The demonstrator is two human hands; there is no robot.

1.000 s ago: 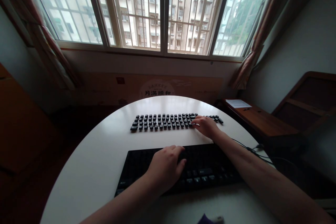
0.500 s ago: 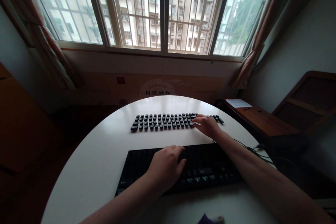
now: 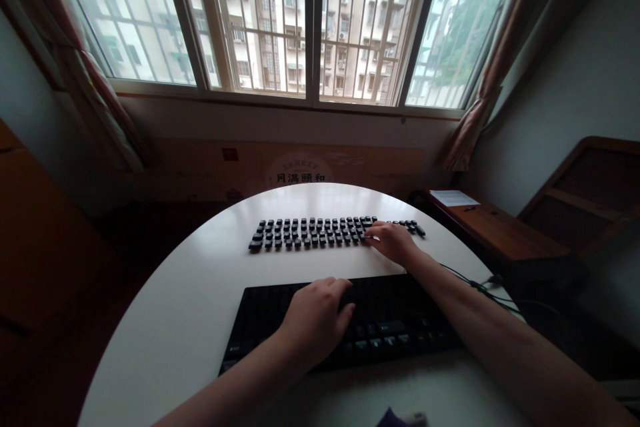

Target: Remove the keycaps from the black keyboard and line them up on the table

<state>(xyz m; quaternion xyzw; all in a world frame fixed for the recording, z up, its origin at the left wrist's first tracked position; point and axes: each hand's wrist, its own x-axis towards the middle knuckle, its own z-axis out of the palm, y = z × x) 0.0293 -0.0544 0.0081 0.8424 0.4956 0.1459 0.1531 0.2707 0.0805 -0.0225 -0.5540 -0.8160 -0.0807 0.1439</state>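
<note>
Loose black keycaps [image 3: 313,233] stand in rows across the white round table [image 3: 185,293]. At the right part of these rows, my right hand [image 3: 395,242] has thumb and forefinger pinched at a keycap [image 3: 365,237]. A black keyboard [image 3: 265,310] lies nearer to me, with some keys still visible along its front right. Over its middle rests my left hand [image 3: 317,313], fingers curled and thumb bent in toward a dark shape that I cannot make out against the keyboard. My right forearm crosses the keyboard's right end.
A purple and grey object [image 3: 400,417] lies at the table's near edge, partly cut off. Dark cables [image 3: 480,285] run over the right edge. Beyond stands a wooden side table [image 3: 493,227] with a paper sheet [image 3: 454,197] on it. A barred window [image 3: 313,27] is ahead.
My right hand has shifted very slightly down among the keycaps, its fingers staying close together. My left hand and the keyboard have stayed in place.
</note>
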